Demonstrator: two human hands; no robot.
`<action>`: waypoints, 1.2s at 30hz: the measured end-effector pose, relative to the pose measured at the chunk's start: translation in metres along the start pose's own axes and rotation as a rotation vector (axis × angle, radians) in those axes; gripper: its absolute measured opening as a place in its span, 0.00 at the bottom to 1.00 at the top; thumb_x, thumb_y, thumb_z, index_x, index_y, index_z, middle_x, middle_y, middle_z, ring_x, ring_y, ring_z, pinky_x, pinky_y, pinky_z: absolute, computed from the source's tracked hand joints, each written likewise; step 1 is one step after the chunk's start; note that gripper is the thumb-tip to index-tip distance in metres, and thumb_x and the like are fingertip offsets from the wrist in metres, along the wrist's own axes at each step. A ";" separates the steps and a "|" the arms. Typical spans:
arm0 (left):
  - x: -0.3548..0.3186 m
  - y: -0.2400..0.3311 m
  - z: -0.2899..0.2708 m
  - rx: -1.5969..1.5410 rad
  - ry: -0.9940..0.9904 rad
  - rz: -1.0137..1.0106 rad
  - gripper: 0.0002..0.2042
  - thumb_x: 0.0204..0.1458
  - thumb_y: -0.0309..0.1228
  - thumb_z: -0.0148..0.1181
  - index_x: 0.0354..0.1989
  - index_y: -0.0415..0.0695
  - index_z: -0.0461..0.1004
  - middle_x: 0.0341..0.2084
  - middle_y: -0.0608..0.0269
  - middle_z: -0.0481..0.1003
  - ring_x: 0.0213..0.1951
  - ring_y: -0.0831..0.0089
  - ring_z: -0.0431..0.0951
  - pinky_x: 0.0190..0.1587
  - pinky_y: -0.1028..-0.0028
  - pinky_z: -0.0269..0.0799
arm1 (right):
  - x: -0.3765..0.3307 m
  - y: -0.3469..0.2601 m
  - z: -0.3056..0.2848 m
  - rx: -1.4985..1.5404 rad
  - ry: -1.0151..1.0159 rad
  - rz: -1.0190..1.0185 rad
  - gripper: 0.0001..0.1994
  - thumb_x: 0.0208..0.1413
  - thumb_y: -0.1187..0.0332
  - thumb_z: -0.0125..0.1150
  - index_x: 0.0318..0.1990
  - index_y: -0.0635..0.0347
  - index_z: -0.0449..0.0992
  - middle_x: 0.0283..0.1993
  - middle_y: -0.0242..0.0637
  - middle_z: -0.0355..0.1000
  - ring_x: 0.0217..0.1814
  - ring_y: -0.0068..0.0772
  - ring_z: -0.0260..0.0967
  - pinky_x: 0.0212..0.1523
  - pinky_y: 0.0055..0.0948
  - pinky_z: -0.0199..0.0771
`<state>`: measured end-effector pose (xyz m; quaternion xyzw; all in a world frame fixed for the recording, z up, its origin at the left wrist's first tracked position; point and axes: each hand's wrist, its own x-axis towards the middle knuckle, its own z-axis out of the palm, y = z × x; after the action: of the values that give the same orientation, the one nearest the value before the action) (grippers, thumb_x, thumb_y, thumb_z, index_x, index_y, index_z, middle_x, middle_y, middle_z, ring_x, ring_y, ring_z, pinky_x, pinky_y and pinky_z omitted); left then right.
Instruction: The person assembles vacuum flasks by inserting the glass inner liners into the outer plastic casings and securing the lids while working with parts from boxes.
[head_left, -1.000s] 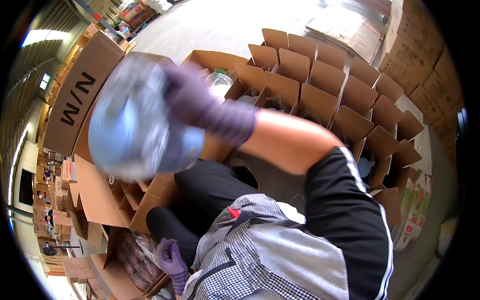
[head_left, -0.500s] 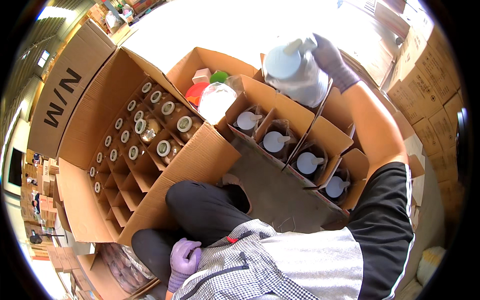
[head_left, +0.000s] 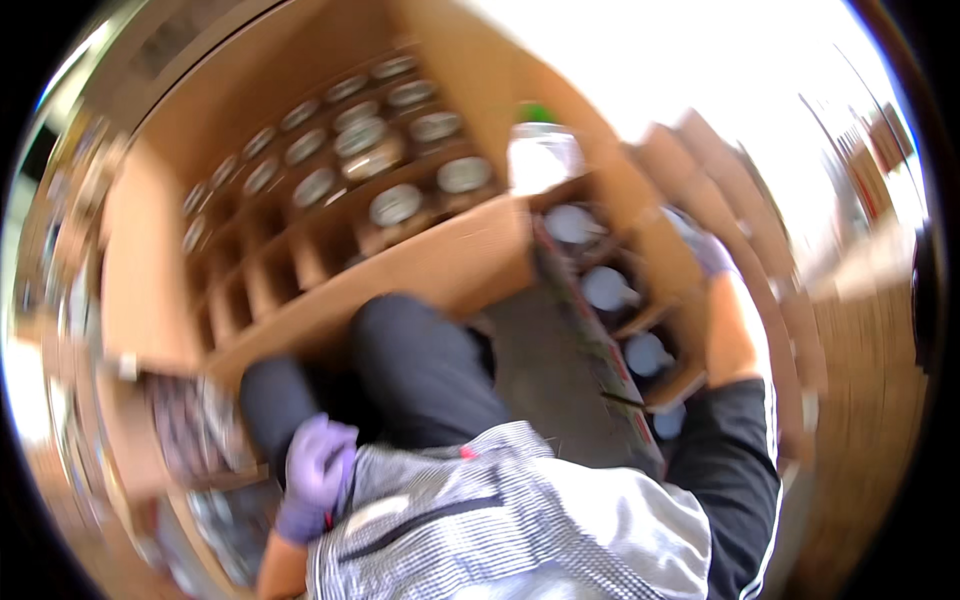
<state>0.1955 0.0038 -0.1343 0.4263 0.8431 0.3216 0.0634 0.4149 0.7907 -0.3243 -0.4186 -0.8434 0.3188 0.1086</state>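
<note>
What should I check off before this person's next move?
1. Left hand free: ok; no object shows in it, and it is by the thigh.
2. Right hand has a secure hold: cannot tell; it is blurred and partly behind a cardboard flap.
3. Light-blue lids facing up in the nearest boxes: ok for the three clearest.
4. Large carton open at the top: ok; the jars inside show.
5. Jars sitting level: not ok; one appears higher than its neighbours.

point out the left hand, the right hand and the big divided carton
left hand (head_left: pixel 320 465), head view, middle of the glove
right hand (head_left: pixel 714 256), head view, middle of the glove
big divided carton (head_left: pixel 455 255), head view, near wall
</note>
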 end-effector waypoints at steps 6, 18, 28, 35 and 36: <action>-0.011 -0.063 -0.047 0.163 0.359 0.041 0.09 0.53 0.25 0.69 0.43 0.44 0.82 0.44 0.58 0.82 0.52 0.59 0.80 0.64 0.56 0.70 | -0.049 -0.009 -0.067 0.265 0.193 -0.136 0.20 0.69 0.66 0.55 0.64 0.63 0.75 0.62 0.40 0.76 0.61 0.38 0.73 0.64 0.36 0.70; -0.403 -0.384 -0.156 0.373 0.676 -2.085 0.37 0.54 0.51 0.62 0.75 0.63 0.61 0.74 0.58 0.60 0.75 0.50 0.57 0.75 0.50 0.55 | -0.121 -0.278 0.013 0.017 -0.063 -0.530 0.16 0.72 0.69 0.53 0.60 0.70 0.76 0.60 0.43 0.76 0.62 0.37 0.72 0.66 0.36 0.70; -0.489 -0.362 -0.055 0.471 1.059 -1.729 0.37 0.32 0.46 0.80 0.51 0.38 0.74 0.48 0.42 0.77 0.52 0.43 0.77 0.58 0.54 0.75 | -0.311 -0.517 0.159 -0.010 -0.382 -0.864 0.13 0.61 0.78 0.55 0.52 0.68 0.78 0.52 0.47 0.77 0.56 0.42 0.75 0.59 0.36 0.73; -0.535 -0.177 -0.094 -0.528 1.731 -1.112 0.40 0.52 0.53 0.59 0.75 0.55 0.59 0.59 0.56 0.74 0.53 0.57 0.78 0.42 0.59 0.78 | -0.383 -0.630 0.224 0.137 -0.829 -1.389 0.23 0.47 0.74 0.69 0.54 0.61 0.78 0.57 0.50 0.75 0.56 0.56 0.75 0.59 0.48 0.75; -0.516 -0.147 -0.104 -0.688 1.695 -1.098 0.40 0.51 0.55 0.59 0.73 0.54 0.62 0.57 0.56 0.75 0.53 0.58 0.78 0.43 0.57 0.79 | -0.390 -0.640 0.232 0.095 -0.831 -1.493 0.29 0.50 0.71 0.71 0.62 0.60 0.74 0.65 0.52 0.70 0.63 0.57 0.72 0.63 0.48 0.73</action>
<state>0.3807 -0.5022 -0.2271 -0.4158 0.5526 0.6613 -0.2906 0.1470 0.0995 -0.0683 0.4026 -0.8552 0.3262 -0.0106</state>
